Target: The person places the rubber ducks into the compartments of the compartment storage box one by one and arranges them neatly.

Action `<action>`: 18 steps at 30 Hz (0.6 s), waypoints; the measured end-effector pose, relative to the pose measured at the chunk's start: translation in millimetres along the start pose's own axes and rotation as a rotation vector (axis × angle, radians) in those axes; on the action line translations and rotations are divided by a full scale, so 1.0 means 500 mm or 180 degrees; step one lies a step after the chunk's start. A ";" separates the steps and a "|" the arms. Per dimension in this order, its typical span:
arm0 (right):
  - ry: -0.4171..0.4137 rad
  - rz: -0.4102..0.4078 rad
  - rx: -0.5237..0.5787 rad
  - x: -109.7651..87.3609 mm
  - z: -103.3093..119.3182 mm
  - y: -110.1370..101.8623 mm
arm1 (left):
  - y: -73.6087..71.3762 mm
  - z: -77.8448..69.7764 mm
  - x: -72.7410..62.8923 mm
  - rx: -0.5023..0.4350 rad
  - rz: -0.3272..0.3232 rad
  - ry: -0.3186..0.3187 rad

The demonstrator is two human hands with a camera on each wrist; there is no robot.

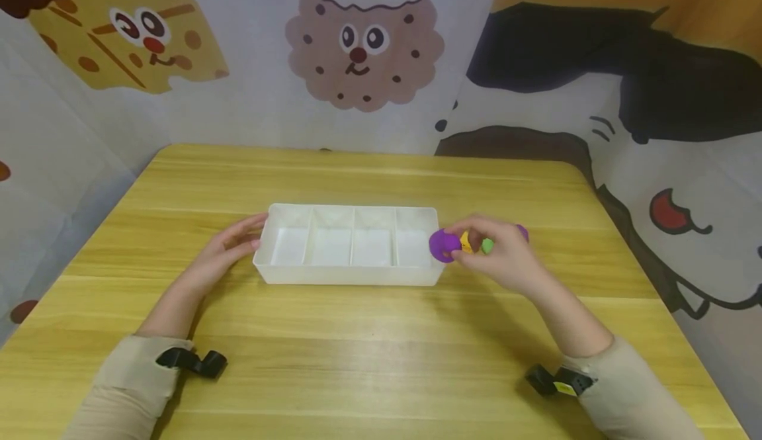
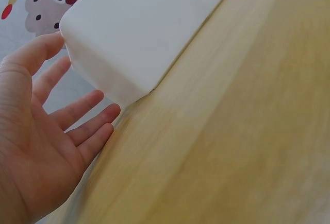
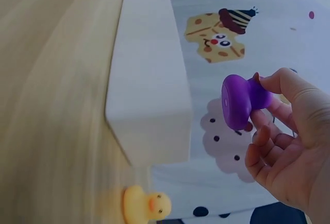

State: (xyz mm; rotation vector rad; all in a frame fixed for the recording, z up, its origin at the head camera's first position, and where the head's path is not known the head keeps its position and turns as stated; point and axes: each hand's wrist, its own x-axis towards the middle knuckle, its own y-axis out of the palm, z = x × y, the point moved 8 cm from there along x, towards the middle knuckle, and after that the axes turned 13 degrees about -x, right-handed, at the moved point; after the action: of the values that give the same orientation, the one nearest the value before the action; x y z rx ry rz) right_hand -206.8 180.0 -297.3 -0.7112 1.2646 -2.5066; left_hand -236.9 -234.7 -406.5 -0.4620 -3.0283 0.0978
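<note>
A white box with several compartments (image 1: pixel 351 276) sits on the table, and no objects show in its compartments. My left hand (image 1: pixel 229 245) is at its left end; in the left wrist view the fingers of that hand (image 2: pixel 46 147) are extended, fingertips touching or close to the end wall. With thumb and fingers my right hand (image 1: pixel 497 251) pinches a purple toy duck (image 3: pixel 238 103), raised at the box's right end. Its smooth rounded base faces the box. Beyond the right hand lie a yellow toy duck (image 3: pixel 136 206), a small green thing (image 1: pixel 487 246) and another purple thing (image 1: pixel 522 231), all partly hidden.
The wooden table (image 1: pixel 369 360) extends around the box on all sides. Behind its far edge hangs a cloth with cartoon figures (image 1: pixel 363 49). Black wrist cameras (image 1: pixel 193 362) are strapped over both sleeves.
</note>
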 end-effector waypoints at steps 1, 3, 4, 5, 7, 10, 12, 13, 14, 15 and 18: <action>0.0005 0.0022 0.0000 0.004 0.003 0.001 | 0.000 0.000 0.000 -0.0002 -0.0001 0.0000; -0.0016 0.0047 0.0021 0.013 0.012 0.004 | 0.000 0.000 0.000 0.0003 -0.0003 -0.0002; -0.0039 0.0056 0.0033 0.018 0.017 0.005 | 0.000 0.000 0.000 0.0008 -0.0008 -0.0002; -0.0069 0.0063 0.0059 0.023 0.022 0.007 | 0.000 0.000 0.000 0.0015 -0.0008 0.0003; -0.0125 0.0089 0.0130 0.032 0.033 0.011 | 0.000 0.000 0.000 0.0032 -0.0011 0.0011; -0.0185 0.0159 0.0228 0.044 0.046 0.020 | 0.000 0.000 0.000 0.0061 -0.0006 0.0021; -0.0203 0.0215 0.0253 0.052 0.053 0.028 | 0.000 0.000 0.000 0.0069 -0.0010 0.0015; -0.0210 0.0245 0.0259 0.056 0.057 0.032 | 0.000 0.000 0.000 0.0068 -0.0013 0.0013; -0.0221 0.0275 0.0255 0.061 0.060 0.037 | 0.000 0.000 0.000 0.0065 -0.0015 0.0013; -0.0236 0.0301 0.0253 0.065 0.065 0.041 | 0.000 0.001 0.000 0.0059 -0.0020 0.0009; -0.0262 0.0368 0.0263 0.079 0.079 0.055 | -0.001 0.001 0.000 0.0053 -0.0033 -0.0010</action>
State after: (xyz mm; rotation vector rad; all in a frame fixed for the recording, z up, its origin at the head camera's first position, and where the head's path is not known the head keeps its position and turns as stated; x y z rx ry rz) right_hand -219.7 120.1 -287.3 -0.6937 1.1339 -2.3960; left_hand -237.3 -235.0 -407.1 -0.4454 -3.0302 0.1230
